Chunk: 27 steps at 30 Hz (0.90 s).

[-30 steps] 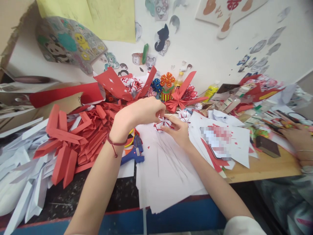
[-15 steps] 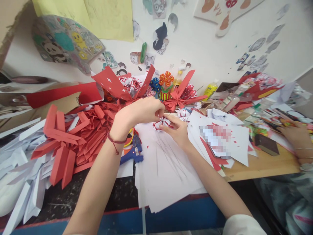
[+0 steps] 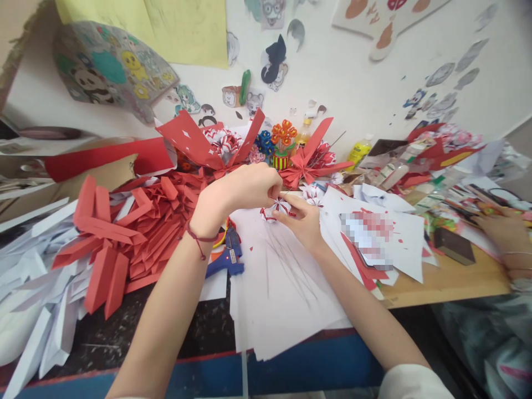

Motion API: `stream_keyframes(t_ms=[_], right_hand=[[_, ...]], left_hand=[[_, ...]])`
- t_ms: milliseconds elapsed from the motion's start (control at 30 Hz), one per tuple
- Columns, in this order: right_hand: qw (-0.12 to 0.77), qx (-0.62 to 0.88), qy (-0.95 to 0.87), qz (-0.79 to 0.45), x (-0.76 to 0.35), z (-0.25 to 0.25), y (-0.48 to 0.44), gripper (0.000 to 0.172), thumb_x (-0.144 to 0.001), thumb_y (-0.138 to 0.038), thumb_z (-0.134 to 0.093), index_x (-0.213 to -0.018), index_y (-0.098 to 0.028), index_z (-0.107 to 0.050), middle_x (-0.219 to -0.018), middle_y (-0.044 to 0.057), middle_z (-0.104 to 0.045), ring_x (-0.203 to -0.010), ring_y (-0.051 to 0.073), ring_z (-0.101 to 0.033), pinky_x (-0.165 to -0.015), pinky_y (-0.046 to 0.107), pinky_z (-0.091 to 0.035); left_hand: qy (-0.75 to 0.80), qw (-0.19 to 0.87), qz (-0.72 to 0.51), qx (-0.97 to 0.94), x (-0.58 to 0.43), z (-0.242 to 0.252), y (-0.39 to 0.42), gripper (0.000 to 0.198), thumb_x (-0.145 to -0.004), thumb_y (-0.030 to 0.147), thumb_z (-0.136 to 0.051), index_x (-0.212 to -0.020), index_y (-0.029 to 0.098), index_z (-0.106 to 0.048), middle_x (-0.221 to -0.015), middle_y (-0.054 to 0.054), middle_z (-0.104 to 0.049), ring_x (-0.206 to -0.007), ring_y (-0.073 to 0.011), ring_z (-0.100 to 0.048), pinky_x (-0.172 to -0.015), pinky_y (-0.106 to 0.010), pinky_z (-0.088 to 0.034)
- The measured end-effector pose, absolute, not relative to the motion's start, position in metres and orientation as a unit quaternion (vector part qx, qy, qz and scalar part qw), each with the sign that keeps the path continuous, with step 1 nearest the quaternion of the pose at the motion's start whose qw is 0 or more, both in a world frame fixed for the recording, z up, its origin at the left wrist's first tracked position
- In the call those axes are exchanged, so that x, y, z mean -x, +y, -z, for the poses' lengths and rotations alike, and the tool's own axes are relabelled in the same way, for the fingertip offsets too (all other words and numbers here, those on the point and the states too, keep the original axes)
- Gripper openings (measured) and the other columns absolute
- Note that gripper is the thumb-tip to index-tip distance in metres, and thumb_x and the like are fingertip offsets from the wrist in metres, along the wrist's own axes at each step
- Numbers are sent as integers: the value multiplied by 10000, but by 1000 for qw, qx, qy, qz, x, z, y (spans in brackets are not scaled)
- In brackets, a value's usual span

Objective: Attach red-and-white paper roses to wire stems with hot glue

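Note:
A small red-and-white folded paper flower (image 3: 281, 208) is held just above the white sheets by my right hand (image 3: 304, 220), its thumb and fingers closed around the flower's right side. My left hand (image 3: 249, 188) arches over from the left, its fingertips pinched together right above the flower. What they grip is too small to make out; a fine line shows near them. Below, several thin wires (image 3: 286, 263) lie on a stack of white paper (image 3: 282, 316). Beside my left wrist rests a blue glue gun (image 3: 228, 257). More red-and-white paper flowers (image 3: 312, 194) sit just beyond my right hand.
Folded red strips (image 3: 153, 227) and white strips (image 3: 45, 299) are heaped at the left. Red-wrapped bouquets (image 3: 224, 145) stand against the wall. On the right are a phone (image 3: 366, 244), a dark block (image 3: 454, 246) and another person's hand (image 3: 499, 227).
Both hands hold nearly the same pose around the flower. The view has shifted very slightly; nothing else has visibly moved.

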State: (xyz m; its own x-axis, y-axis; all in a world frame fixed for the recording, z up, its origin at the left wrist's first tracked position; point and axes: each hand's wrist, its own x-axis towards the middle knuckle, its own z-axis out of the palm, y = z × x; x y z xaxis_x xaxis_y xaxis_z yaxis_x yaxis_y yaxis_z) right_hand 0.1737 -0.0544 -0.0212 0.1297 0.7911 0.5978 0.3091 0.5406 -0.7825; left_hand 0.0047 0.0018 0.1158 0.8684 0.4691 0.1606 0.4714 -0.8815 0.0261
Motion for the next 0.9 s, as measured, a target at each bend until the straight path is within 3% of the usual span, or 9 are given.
stream_keyframes(t_ms=[900], right_hand=[[626, 430, -618, -203, -173, 22, -54, 411, -747, -348, -835, -1137, -261, -741, -1182, 48, -720, -1125, 244, -659, -1017, 406, -513]], left_hand=[[-230, 2, 91, 969, -5, -113, 5, 137, -735, 176, -579, -758, 197, -713, -704, -31, -676, -621, -153, -538, -572, -285, -329]])
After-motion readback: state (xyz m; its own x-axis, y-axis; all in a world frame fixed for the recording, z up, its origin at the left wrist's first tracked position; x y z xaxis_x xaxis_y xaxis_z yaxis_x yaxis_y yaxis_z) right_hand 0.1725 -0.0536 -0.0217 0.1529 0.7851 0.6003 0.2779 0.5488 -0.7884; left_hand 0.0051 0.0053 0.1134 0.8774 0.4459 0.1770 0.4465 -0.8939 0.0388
